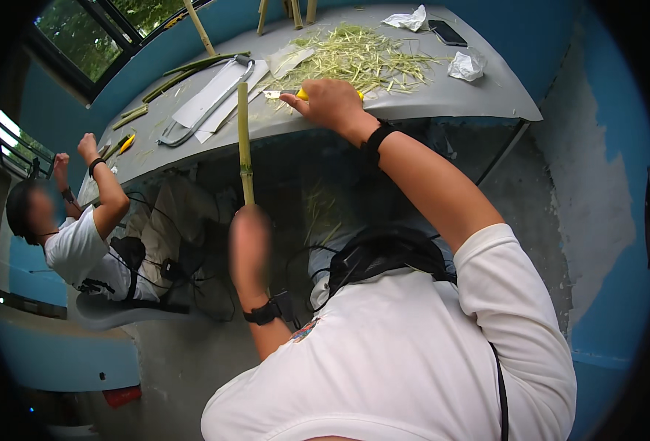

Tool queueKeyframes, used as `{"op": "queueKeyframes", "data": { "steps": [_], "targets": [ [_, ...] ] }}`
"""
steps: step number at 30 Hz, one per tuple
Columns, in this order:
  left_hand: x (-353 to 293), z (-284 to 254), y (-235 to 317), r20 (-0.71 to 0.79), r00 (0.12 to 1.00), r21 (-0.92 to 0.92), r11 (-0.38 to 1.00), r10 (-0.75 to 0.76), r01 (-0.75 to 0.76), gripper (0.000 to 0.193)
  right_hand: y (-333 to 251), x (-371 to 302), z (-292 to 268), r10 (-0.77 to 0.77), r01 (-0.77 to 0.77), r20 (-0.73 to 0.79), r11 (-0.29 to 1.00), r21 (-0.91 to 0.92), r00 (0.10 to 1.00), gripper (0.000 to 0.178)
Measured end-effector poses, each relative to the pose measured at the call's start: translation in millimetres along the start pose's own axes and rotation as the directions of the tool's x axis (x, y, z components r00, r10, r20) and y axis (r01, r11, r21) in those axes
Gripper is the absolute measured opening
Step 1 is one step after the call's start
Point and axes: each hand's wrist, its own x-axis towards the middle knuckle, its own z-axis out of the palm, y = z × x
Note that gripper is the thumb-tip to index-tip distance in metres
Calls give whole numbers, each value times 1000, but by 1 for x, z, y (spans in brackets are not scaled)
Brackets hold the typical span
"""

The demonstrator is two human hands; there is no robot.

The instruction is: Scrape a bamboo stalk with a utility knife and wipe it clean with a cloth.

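Note:
A green bamboo stick (pixel 245 151) stands nearly upright in front of the table edge. Around its lower end is my left hand (pixel 250 246), closed on it, though the fingers look blurred. My right hand (pixel 330 103) is closed on a yellow-handled utility knife (pixel 303 95) over the table's front edge. The knife's blade points left, toward the upper part of the stick; I cannot tell whether they touch. Behind my right hand lies a heap of pale green bamboo shavings (pixel 369 59).
A hacksaw (pixel 214 106) lies on white sheets on the grey table (pixel 479 84), near bamboo pieces (pixel 181 77). Crumpled paper (pixel 467 65) and a phone (pixel 448 33) are at the far right. Left of me sits another person (pixel 82 242), near a yellow knife (pixel 126 144).

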Motion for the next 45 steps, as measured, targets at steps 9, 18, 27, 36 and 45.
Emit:
{"op": "queueKeyframes", "data": {
  "steps": [9,18,27,36,45],
  "targets": [
    [33,26,38,-44,990,131,983,136,-129,49,3,0,-13,0,1,-36,1000,18,999,77],
    [101,59,39,-46,944,424,862,328,-279,60,9,4,-12,-148,147,25,988,48,989,77],
    [91,90,57,-123,868,568,751,481,-336,63,10,9,-11,-91,90,62,996,23,994,78],
    [16,48,15,-161,934,543,818,320,-187,65,6,9,-3,16,-15,50,1000,-27,999,81],
    [62,54,14,-92,950,485,847,297,-218,72,12,-1,1,-137,137,-66,991,6,988,77]
  ]
}}
